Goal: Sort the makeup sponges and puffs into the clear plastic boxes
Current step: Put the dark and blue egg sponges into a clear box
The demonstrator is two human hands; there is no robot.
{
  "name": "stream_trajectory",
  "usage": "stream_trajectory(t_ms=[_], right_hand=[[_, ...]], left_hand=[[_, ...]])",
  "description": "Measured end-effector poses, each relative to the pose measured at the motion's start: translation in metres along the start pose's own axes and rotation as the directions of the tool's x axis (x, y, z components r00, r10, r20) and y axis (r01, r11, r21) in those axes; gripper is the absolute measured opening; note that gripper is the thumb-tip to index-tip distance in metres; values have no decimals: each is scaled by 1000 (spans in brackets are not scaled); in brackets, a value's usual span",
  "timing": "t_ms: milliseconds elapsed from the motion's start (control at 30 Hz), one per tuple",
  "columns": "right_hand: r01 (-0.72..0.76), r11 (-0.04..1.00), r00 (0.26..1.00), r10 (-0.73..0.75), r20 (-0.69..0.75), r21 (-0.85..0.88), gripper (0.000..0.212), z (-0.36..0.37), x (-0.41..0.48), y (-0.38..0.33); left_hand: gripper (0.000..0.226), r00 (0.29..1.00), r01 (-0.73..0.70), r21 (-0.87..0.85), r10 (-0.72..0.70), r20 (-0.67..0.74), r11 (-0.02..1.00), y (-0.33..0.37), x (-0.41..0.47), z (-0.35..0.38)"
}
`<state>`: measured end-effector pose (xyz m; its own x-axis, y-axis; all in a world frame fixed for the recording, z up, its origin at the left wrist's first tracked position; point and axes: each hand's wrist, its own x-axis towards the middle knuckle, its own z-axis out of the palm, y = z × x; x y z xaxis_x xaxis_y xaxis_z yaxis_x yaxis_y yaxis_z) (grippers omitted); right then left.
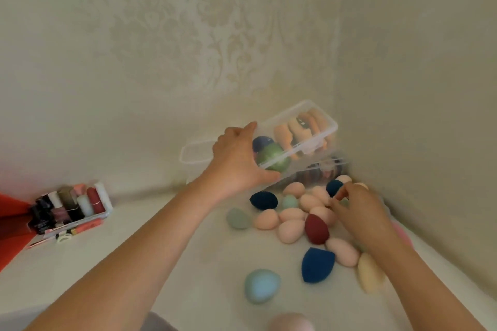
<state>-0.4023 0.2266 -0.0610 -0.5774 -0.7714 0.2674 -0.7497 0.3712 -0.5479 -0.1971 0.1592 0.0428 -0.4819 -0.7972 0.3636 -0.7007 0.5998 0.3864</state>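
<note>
My left hand (236, 164) grips the near end of a clear plastic box (317, 126), lifted and tilted above the table. Inside it are a green sponge (274, 160), a dark blue one and several peach puffs. A second clear box (320, 172) lies under it against the wall. My right hand (357, 209) rests on the pile of sponges, fingertips pinching among the peach sponges (309, 203) beside a dark teal one (333, 187). A maroon sponge (316, 228), a navy sponge (316, 265), a light blue one (261, 286) and a yellow one (369, 271) lie loose.
A clear tray of lipsticks and nail polish (72, 204) stands at the left by a red object (10, 226). Walls close in behind and on the right, forming a corner. A pale sponge (291, 322) sits at the bottom edge.
</note>
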Motion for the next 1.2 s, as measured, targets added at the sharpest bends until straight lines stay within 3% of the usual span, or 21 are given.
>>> stream_trajectory(t_ms=[67, 167, 333, 433, 533, 767, 933, 1033, 1100, 1200], right_hand=[[19, 1000, 1000, -19, 6, 9, 18, -1, 3, 2], [85, 996, 996, -84, 30, -36, 20, 3, 6, 2], [193, 979, 975, -185, 123, -60, 24, 18, 10, 1], [238, 966, 966, -226, 122, -100, 24, 22, 15, 2], [234, 964, 969, -220, 114, -129, 22, 24, 20, 5], [254, 953, 966, -243, 85, -164, 24, 25, 17, 2], [240, 971, 971, -240, -1, -19, 19, 17, 13, -5], [285, 959, 958, -285, 32, 11, 16, 16, 6, -11], [297, 955, 950, -297, 99, 10, 16, 18, 1, -15], [287, 958, 943, -288, 165, 32, 14, 22, -7, -20]], left_hand=[[108, 994, -91, 150, 82, 68, 984, 18, 37, 19], [106, 977, -173, 242, 135, 167, 955, 32, 81, 47], [94, 979, -102, 265, 49, 200, 959, 24, 123, 82], [70, 980, -41, 252, -10, 199, 967, 11, 138, 91], [48, 979, -73, 154, 42, 198, 985, 1, 145, 93], [57, 963, -148, 101, 120, 242, 984, -9, 142, 91], [66, 962, -155, 56, 138, 237, 986, -1, 121, 75], [67, 975, -163, 51, 153, 164, 985, -18, 103, 46], [73, 982, -127, 130, 106, 155, 983, -41, 91, 28], [92, 960, 20, 365, -120, 255, 931, -83, 73, 8]])
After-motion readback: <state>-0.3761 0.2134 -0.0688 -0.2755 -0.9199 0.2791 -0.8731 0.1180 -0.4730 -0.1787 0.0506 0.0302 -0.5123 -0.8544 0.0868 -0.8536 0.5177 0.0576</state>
